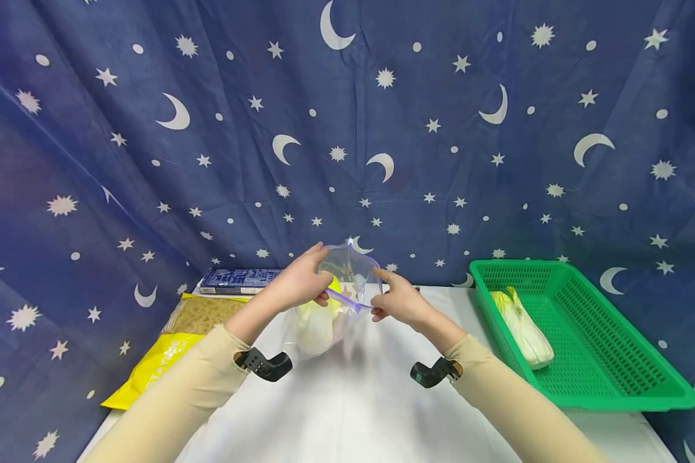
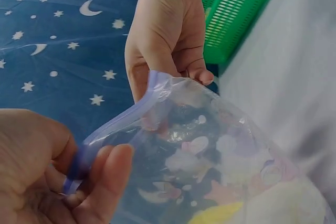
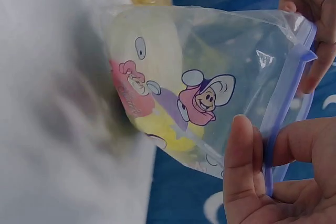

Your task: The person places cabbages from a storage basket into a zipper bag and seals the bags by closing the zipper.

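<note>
Pinching the bag (image 3: pixel 241 61) at one side of its mouth with the left grip (image 1: pixel 300 280), and at the other with the right grip (image 1: pixel 402 299). Held between the two, over the table (image 1: pixel 347 418), with the mouth parted along the lilac zip (image 3: pixel 286 98). Cannot tell from these views whether touching the table at the base or hanging just above it. Carrying a pale and yellow lump (image 1: pixel 315 329) inside, probably much like the cabbage (image 1: pixel 527 331) in the green basket (image 1: pixel 625 403).

Most at risk, by judgement, of losing one side: pinched only at the edge on slick plastic, so likely to slip under the weight. Could also spill the lump through the parted mouth with too much tilt. Could stretch or tear the zip by pulling hard both ways, or kink it with uneven squeezing. Unlikely to bump the yellow packet (image 1: pixel 162 357) or the basket without a wide sideways swing.
</note>
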`<state>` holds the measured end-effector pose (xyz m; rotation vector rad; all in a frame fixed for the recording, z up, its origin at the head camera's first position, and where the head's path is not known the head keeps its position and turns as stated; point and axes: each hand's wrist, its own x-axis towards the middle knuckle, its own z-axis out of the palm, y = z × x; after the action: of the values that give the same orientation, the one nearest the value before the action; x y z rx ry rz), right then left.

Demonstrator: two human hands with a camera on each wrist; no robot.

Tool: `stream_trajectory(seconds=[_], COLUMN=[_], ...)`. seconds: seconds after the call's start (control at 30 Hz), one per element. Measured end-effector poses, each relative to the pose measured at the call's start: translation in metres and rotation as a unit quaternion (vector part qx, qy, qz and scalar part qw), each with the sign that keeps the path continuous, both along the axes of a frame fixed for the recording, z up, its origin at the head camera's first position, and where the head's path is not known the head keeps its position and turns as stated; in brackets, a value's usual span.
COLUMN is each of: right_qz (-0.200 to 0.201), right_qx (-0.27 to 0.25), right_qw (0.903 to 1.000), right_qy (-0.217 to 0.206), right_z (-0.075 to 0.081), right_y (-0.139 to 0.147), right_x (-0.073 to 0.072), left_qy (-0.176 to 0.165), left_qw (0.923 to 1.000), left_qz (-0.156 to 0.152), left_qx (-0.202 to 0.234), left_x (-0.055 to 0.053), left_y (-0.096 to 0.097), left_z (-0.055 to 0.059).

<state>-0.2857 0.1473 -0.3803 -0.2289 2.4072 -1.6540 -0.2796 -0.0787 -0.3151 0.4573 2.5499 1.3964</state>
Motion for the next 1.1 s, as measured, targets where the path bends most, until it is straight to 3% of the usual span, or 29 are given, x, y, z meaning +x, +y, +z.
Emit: stream_trajectory(seconds=[0.3, 0.57, 0.67, 0.87, 1.1], right_qz=[-0.013, -0.028, -0.025, 0.010, 0.021], right_qx=[0.018, 0.043, 0.051, 0.057, 0.093], right_qw=[0.9997, 0.9983, 0.9977, 0.9974, 0.9946], right_qy=[-0.009, -0.029, -0.039, -0.043, -0.042], right_z=[-0.028, -0.044, -0.047, -0.040, -0.012], right_y=[0.014, 0.031, 0.037, 0.049, 0.077], right_x=[0.007, 0.014, 0.018, 0.022, 0.025], left_qy=[-0.030, 0.015, 0.023, -0.010, -0.030], left_qw=[0.9984, 0.9943, 0.9911, 0.9882, 0.9875], left_qz=[-0.043, -0.106, -0.131, -0.135, -0.123], left_qx=[0.022, 0.001, 0.011, 0.071, 0.094], left_x=[0.001, 0.000, -0.001, -0.002, -0.002], left_y=[0.014, 0.023, 0.025, 0.026, 0.027], left_z=[-0.026, -0.047, -0.055, -0.067, -0.076])
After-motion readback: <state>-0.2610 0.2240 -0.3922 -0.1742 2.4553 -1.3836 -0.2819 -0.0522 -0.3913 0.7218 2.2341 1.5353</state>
